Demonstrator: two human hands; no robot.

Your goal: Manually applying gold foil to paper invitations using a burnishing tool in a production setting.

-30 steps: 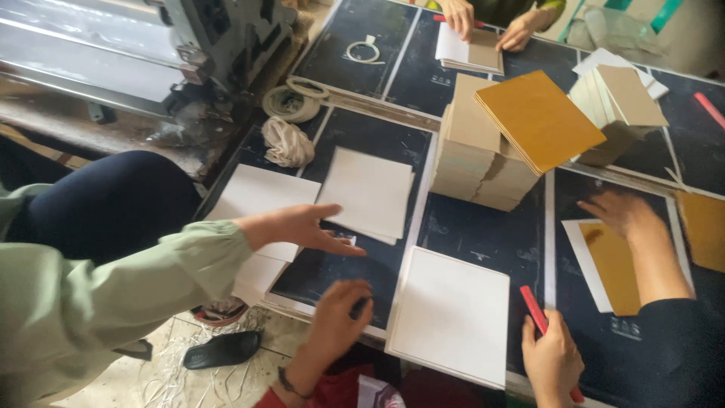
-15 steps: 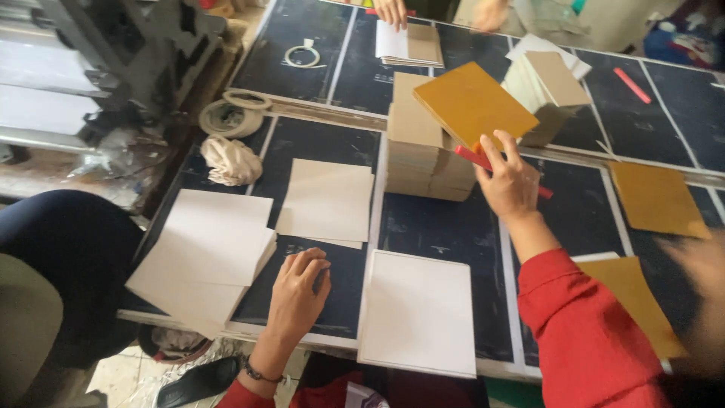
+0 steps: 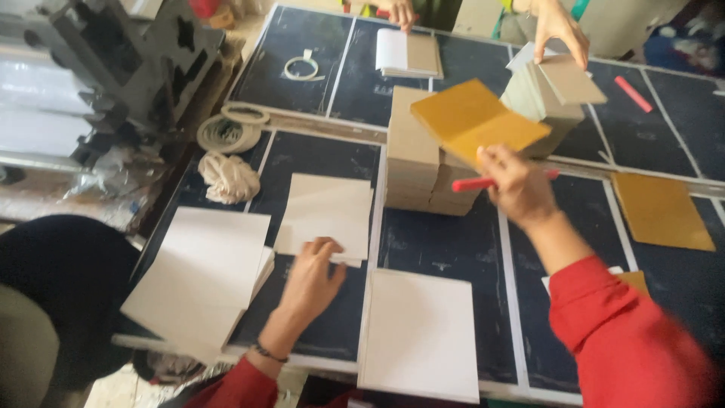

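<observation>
The dark counter (image 3: 445,257) is carrying everything, ruled by pale lines into panels. Taking the stack of grey boards (image 3: 414,151) near its middle as the landmark: a pile of white sheets (image 3: 200,276) is overhanging the counter's edge far to the left of and below the stack, another white sheet (image 3: 421,335) is lying just below it, and a smaller white sheet (image 3: 328,215) is lying just left of it.

The left hand (image 3: 311,278) is resting on that smaller sheet's near edge, fingers loosely spread and flat — pressing, not gripping. The right hand (image 3: 513,185) is hovering just right of the stack, fingers closed around a red pen (image 3: 470,183) and pinching the corner of a yellow board (image 3: 476,121) that is tilting over the stack's top.

Right of the stack a second yellow board (image 3: 661,211) is lying flat. Beyond the stack, another person's hand (image 3: 560,30) is touching a smaller pile of grey boards (image 3: 555,94). Left of the stack are lying a wad of white string (image 3: 229,177) and tape rolls (image 3: 230,130) — both well apart from the hands.
</observation>
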